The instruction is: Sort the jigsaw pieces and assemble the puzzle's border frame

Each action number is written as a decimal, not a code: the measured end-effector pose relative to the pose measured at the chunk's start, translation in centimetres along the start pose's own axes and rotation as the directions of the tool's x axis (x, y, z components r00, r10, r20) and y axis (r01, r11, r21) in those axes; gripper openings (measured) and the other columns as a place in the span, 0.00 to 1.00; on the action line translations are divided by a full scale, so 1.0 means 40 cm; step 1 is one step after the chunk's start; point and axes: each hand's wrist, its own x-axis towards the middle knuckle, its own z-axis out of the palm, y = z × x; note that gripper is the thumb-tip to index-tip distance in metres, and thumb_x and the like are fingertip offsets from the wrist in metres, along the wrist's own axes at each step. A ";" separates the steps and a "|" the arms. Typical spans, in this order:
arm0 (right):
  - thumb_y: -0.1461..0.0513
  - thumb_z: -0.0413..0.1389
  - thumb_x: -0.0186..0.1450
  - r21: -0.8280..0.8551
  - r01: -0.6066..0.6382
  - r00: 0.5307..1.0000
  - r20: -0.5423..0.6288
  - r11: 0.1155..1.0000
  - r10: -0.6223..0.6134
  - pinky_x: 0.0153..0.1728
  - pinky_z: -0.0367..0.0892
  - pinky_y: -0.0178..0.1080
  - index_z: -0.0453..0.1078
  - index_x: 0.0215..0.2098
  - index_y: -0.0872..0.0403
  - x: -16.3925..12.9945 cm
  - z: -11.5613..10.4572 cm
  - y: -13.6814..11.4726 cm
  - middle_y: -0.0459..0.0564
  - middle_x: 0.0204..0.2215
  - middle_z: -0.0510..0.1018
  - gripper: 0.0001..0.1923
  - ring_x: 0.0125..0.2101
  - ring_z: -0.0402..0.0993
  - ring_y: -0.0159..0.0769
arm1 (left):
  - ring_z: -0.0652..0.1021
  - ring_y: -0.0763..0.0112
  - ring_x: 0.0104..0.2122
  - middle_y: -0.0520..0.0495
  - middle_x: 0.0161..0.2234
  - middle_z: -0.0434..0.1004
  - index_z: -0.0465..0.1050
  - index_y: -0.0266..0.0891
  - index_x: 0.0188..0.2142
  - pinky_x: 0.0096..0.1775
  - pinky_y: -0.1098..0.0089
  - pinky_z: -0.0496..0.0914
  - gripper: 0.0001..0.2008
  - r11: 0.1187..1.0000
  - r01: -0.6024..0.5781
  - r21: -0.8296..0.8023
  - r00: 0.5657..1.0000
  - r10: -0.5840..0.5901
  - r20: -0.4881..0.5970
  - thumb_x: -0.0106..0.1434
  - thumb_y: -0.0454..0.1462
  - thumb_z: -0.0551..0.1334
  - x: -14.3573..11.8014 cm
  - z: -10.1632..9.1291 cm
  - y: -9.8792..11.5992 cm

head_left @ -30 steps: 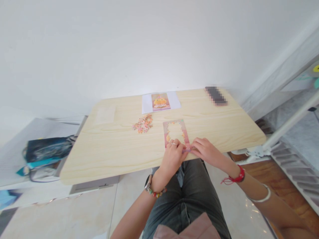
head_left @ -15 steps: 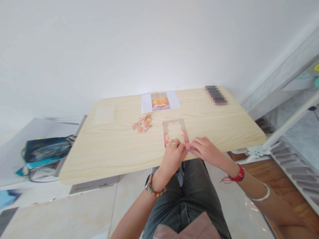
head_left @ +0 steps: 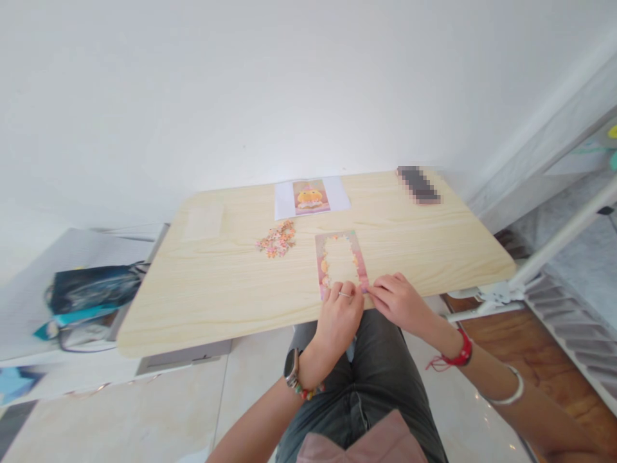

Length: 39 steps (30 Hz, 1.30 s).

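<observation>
Listing from my remote seat, left to right. Dark bag (head_left: 91,290) on a low white shelf (head_left: 29,283) off the worktop's left end; what it contains is hidden. Worktop (head_left: 216,296), pale wood grain. Faint pale slip of paper (head_left: 204,222) near its far left corner. Loose heap of small puzzle pieces (head_left: 276,240), pink and orange, lying directly on the wood, not in any tray or box. White sheet with a printed reference picture (head_left: 311,197) at the far edge.

Puzzle frame (head_left: 340,262): flat rectangular card, near the front edge, its border filled with pieces and the centre bare. I judge it light, thin and fairly stiff, apt to slide on the smooth wood; the seated pieces could pop loose if it flexes, so take it by two opposite edges, kept level.

Left hand (head_left: 340,314): fingers curled, tips resting on the frame's near edge; I cannot tell whether it pinches anything. Right hand (head_left: 398,302): fingertips drawn together at the frame's near right corner, on a small pinkish piece, barely visible.

Blurred dark object (head_left: 418,184) at the far right.
</observation>
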 end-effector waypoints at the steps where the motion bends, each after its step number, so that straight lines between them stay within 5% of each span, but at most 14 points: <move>1: 0.66 0.46 0.66 0.035 -0.019 1.000 -0.010 0.999 0.020 0.35 0.59 0.39 0.72 0.36 0.56 -0.001 0.001 0.002 0.51 0.28 0.73 0.11 0.31 0.67 0.34 | 0.67 0.62 0.36 0.44 0.36 0.67 0.69 0.38 0.42 0.41 0.58 0.66 0.09 0.999 0.004 -0.037 1.000 -0.004 -0.006 0.63 0.32 0.54 0.001 -0.002 -0.006; 5: 0.64 0.47 0.66 0.143 -0.101 0.995 0.011 0.985 0.101 0.38 0.62 0.40 0.70 0.42 0.54 0.008 -0.001 0.023 0.52 0.33 0.73 0.11 0.35 0.68 0.36 | 0.67 0.63 0.39 0.42 0.39 0.65 0.65 0.37 0.50 0.43 0.61 0.66 0.15 0.978 0.003 -0.208 0.998 -0.016 -0.059 0.63 0.34 0.54 0.001 -0.021 -0.068; 8: 0.59 0.50 0.65 0.164 -0.156 0.985 0.100 0.974 0.141 0.40 0.63 0.41 0.65 0.49 0.54 0.029 -0.006 0.055 0.54 0.37 0.71 0.16 0.38 0.68 0.39 | 0.67 0.61 0.42 0.39 0.43 0.63 0.61 0.37 0.53 0.45 0.58 0.65 0.20 0.976 0.101 -0.192 0.989 -0.119 -0.088 0.62 0.36 0.56 -0.006 -0.041 -0.144; 13: 0.52 0.55 0.60 0.150 -0.181 0.955 0.261 0.972 0.137 0.43 0.62 0.46 0.55 0.59 0.54 0.082 -0.004 0.102 0.55 0.42 0.67 0.32 0.42 0.66 0.44 | 0.61 0.51 0.53 0.36 0.53 0.56 0.58 0.43 0.57 0.50 0.49 0.60 0.28 0.973 0.214 -0.088 0.975 -0.207 0.084 0.58 0.43 0.61 -0.010 -0.057 -0.237; 21: 0.53 0.57 0.57 0.205 -0.163 0.931 0.357 0.965 0.081 0.47 0.59 0.47 0.57 0.58 0.53 0.116 0.007 0.116 0.56 0.45 0.66 0.32 0.45 0.64 0.45 | 0.46 0.46 0.62 0.41 0.63 0.43 0.56 0.51 0.58 0.55 0.47 0.53 0.27 0.968 0.248 0.027 0.922 -0.244 0.301 0.60 0.45 0.58 0.017 -0.065 -0.227; 33: 0.51 0.57 0.57 0.254 -0.257 0.910 0.389 0.932 0.145 0.49 0.58 0.48 0.54 0.60 0.50 0.118 0.012 0.125 0.55 0.48 0.64 0.36 0.47 0.63 0.46 | 0.45 0.45 0.62 0.40 0.64 0.42 0.58 0.52 0.57 0.55 0.47 0.52 0.28 0.955 0.295 0.043 0.910 -0.294 0.292 0.58 0.45 0.61 0.021 -0.067 -0.223; 39: 0.49 0.56 0.56 0.238 -0.285 0.902 0.395 0.928 0.176 0.50 0.58 0.46 0.47 0.63 0.53 0.177 0.020 0.175 0.58 0.49 0.61 0.41 0.48 0.62 0.47 | 0.46 0.44 0.62 0.35 0.64 0.42 0.54 0.47 0.60 0.55 0.44 0.52 0.32 0.956 0.279 0.093 0.926 -0.294 0.238 0.57 0.46 0.61 0.070 -0.066 -0.262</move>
